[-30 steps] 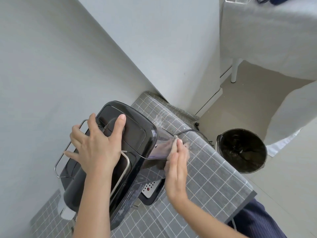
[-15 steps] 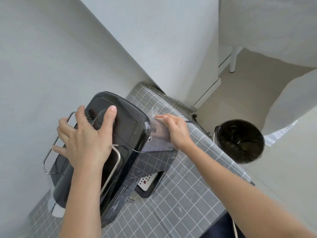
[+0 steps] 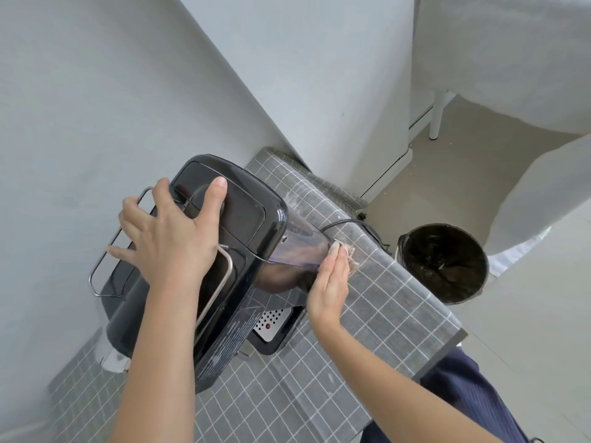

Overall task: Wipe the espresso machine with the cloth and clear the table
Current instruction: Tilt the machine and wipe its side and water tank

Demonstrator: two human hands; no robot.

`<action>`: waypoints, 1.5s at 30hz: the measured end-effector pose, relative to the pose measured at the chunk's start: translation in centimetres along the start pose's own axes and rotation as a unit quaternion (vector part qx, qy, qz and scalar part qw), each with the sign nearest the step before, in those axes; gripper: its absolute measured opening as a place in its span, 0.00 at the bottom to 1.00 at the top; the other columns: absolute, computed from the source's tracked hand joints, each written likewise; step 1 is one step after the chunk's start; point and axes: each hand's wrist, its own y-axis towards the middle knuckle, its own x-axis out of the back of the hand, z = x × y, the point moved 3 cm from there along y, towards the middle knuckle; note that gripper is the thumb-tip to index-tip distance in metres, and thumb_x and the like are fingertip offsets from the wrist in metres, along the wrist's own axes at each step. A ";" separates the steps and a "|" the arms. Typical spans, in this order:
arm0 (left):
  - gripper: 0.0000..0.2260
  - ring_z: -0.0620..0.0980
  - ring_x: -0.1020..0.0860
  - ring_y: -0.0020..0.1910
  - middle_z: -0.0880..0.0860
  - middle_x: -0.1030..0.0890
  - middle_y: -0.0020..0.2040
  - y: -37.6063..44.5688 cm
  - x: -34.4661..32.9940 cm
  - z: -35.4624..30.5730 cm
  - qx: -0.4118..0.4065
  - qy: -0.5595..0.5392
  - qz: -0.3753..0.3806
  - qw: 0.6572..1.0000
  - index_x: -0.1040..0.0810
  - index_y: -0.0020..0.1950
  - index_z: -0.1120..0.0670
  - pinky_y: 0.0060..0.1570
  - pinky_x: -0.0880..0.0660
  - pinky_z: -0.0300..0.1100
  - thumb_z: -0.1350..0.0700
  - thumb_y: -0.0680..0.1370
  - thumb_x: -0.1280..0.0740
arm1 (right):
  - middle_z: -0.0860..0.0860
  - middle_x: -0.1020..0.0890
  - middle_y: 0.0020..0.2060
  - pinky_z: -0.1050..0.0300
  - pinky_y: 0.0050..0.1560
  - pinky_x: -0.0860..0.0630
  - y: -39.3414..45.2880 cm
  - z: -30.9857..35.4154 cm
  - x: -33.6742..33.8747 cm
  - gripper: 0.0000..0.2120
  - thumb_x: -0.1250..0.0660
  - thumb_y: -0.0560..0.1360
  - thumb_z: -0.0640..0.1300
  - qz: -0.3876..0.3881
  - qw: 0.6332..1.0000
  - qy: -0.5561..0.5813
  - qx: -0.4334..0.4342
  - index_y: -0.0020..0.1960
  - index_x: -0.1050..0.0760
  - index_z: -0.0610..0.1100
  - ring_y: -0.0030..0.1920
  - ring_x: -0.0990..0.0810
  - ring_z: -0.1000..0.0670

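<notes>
A black espresso machine [image 3: 252, 215] stands on a small table covered with a grey checked cloth [image 3: 393, 302], close to the wall. My left hand [image 3: 169, 238] lies spread on the machine's top, thumb on the round lid knob. My right hand [image 3: 331, 282] presses a small pale wiping cloth [image 3: 350, 255] flat against the lower part of the translucent water tank [image 3: 300, 251] at the machine's back. Only a crumpled edge of the wiping cloth shows past my fingers. The drip tray [image 3: 271, 324] with its perforated plate shows below the machine.
A black power cord [image 3: 345, 222] runs from the machine's back over the table's far edge. A round bin [image 3: 443, 262] with a black liner stands on the floor to the right. A white-draped table with a white leg [image 3: 436, 113] stands beyond. The wall is right behind the machine.
My right hand with the wiping cloth slid from the top of the water tank down to its lower edge near the table. My left hand stayed on the machine's top.
</notes>
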 end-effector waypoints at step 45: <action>0.41 0.56 0.50 0.77 0.60 0.44 0.75 -0.1 0.2 -0.1 -0.007 -0.009 -0.007 1.000 0.40 0.74 0.45 0.69 0.58 0.70 0.22 0.68 0.52 | 0.40 0.46 0.77 0.38 0.76 0.50 -10.3 7.0 -0.3 0.19 0.39 0.80 0.33 0.096 0.872 0.004 0.481 0.68 0.28 0.44 0.77 0.51 0.31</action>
